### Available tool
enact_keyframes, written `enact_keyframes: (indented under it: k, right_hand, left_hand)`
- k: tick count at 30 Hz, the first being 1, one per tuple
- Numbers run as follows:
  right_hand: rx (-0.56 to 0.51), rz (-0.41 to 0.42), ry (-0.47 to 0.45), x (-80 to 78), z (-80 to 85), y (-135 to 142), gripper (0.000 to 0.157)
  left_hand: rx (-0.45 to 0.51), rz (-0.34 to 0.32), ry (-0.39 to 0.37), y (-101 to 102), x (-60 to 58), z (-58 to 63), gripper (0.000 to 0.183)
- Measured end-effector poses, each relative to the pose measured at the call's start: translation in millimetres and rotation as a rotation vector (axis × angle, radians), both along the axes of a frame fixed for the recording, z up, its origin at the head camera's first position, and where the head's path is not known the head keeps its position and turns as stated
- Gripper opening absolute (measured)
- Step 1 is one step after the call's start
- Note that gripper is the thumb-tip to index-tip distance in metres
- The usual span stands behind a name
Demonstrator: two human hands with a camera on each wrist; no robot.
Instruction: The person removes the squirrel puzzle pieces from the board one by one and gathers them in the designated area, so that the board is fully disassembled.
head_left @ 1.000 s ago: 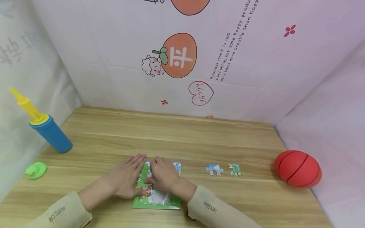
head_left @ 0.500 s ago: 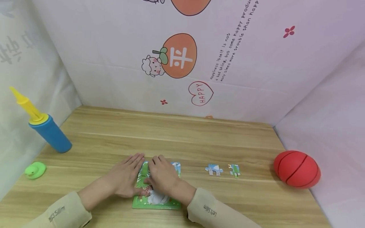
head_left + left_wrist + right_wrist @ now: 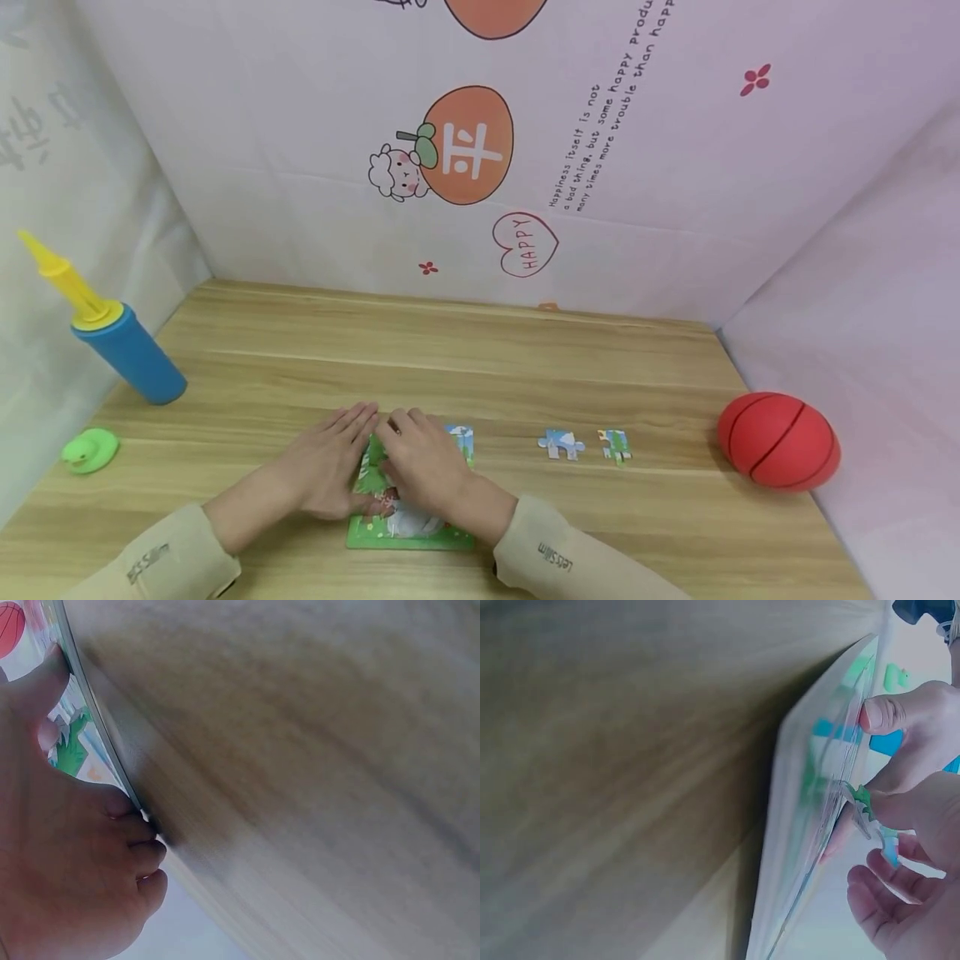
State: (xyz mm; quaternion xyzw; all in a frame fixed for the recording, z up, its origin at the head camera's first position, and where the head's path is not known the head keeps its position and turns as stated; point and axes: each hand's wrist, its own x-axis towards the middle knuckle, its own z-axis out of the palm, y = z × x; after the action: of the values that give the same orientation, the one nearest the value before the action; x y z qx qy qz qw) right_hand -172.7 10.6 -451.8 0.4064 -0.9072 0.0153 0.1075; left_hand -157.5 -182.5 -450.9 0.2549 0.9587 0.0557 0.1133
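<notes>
A green-framed jigsaw puzzle (image 3: 408,542) with a picture of trees and an animal lies near the front of the table. My left hand (image 3: 330,467) rests along its left side, fingers straight and together, thumb over the picture; the left wrist view shows the fingertips at the board's edge. Over the upper part of the puzzle, my right hand (image 3: 427,467) pinches a jigsaw piece (image 3: 865,806), green and light blue, which stands tilted close to the board's surface. In the head view the hand hides this piece. Two loose jigsaw pieces, one blue (image 3: 561,444) and one green (image 3: 616,446), lie to the right.
A red ball (image 3: 778,441) with black lines sits at the table's right edge. On the left stand a blue and yellow hand pump (image 3: 131,350) and a green toy duck (image 3: 90,451). Printed cloth (image 3: 630,267) walls in the table's back and sides.
My right hand has shifted slightly left over the puzzle, toward my left hand, and its fingers have turned a little. The left hand stays in place along the board.
</notes>
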Motion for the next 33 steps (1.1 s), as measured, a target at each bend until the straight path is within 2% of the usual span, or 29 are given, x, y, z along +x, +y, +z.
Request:
enact_keyframes:
  k: [4, 9, 12, 17, 19, 21, 26, 29, 33]
  right_hand:
    - [-0.104, 0.055, -0.014, 0.7, -0.6, 0.4, 0.026]
    - [-0.299, 0.126, -0.105, -4.6, 7.7, 9.8, 0.013]
    - [-0.402, 0.12, -0.167, -15.1, 18.5, 23.8, 0.011]
    - [-0.499, 0.116, -0.212, -39.8, 34.8, 55.8, 0.008]
    - [-0.502, 0.095, -0.267, -48.0, 39.7, 69.9, 0.007]
    - [-0.476, 0.049, -0.363, -53.3, 43.3, 83.0, 0.007]
    - [-0.331, -0.068, -0.574, -56.7, 42.1, 107.4, 0.011]
    - [-0.283, -0.096, -0.638, -56.1, 33.8, 115.1, 0.011]
    - [-0.278, -0.138, -0.683, -56.6, 23.0, 118.7, 0.011]
  left_hand:
    - [0.003, -0.001, 0.008, -0.2, 0.7, 0.2, 0.125]
    - [-0.001, -0.004, 0.013, 1.1, -0.5, -0.1, 0.125]
    - [-0.006, -0.008, 0.013, 2.5, -1.7, 0.7, 0.125]
    - [-0.022, -0.007, -0.003, 2.5, -2.3, 2.1, 0.125]
    - [-0.025, -0.008, -0.005, 2.0, -2.3, 2.2, 0.125]
    - [-0.024, -0.009, -0.006, 1.6, -2.4, 2.3, 0.125]
    - [-0.009, -0.004, -0.02, 0.9, -2.4, 2.5, 0.125]
    - [-0.005, -0.003, -0.031, 0.7, -2.2, 2.5, 0.125]
    - [-0.004, 0.0, -0.042, 0.6, -2.5, 2.5, 0.126]
